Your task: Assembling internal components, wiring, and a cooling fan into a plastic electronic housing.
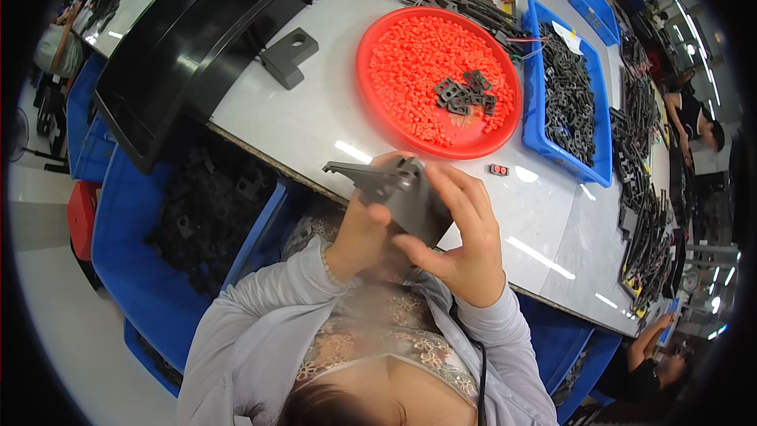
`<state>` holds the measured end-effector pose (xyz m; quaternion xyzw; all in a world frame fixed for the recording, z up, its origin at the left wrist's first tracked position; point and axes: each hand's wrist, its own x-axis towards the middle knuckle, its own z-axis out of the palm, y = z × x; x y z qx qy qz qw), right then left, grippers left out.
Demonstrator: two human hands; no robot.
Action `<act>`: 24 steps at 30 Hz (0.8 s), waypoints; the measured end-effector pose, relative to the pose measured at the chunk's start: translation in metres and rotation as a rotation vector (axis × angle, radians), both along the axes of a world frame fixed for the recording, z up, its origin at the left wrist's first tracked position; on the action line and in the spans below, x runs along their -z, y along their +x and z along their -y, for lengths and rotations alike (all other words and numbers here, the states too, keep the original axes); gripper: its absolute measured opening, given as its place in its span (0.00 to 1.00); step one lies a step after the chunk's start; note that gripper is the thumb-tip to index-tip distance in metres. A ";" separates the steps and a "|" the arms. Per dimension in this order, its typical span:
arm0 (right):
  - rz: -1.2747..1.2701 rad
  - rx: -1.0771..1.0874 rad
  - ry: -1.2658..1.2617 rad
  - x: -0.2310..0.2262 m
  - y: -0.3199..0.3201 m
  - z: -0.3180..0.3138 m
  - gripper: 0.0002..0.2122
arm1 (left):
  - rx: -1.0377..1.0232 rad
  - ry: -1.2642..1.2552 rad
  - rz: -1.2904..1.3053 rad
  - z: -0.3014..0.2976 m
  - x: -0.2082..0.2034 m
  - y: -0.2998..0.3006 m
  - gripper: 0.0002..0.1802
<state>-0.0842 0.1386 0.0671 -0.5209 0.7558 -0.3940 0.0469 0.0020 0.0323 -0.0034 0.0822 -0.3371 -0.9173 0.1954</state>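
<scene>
I see the dark grey plastic part [424,213] held up at the table's near edge, gripped in the left hand [359,241]; the right hand [473,244] curves about its other side, its grip unclear to me; I judge this piece midway, not yet set down; 1 small block with 2 red inserts [498,170] lies on the white table [544,221]; loose dark blocks [453,95] sit in the red basin [365,83], its rim near the fingers; rightward seems roomiest.

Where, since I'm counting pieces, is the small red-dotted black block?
Head view, right of centre: the block lies on the table, beside the red tray.
</scene>
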 end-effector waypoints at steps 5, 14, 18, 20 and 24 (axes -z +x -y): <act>0.048 -0.001 0.028 0.008 -0.004 -0.020 0.50 | 0.044 -0.076 -0.026 0.009 -0.005 -0.002 0.53; 0.113 -0.006 -0.104 0.012 -0.002 -0.013 0.42 | -0.072 0.026 0.101 0.007 -0.005 -0.002 0.51; 0.093 -0.006 -0.166 0.014 -0.004 -0.012 0.40 | -0.042 0.059 0.104 0.008 -0.006 -0.001 0.53; 0.111 0.001 -0.171 0.015 -0.003 -0.012 0.40 | -0.031 0.056 0.090 0.008 -0.006 -0.002 0.53; 0.121 -0.001 -0.169 0.017 -0.004 -0.013 0.40 | -0.055 0.090 0.034 0.007 -0.007 -0.001 0.49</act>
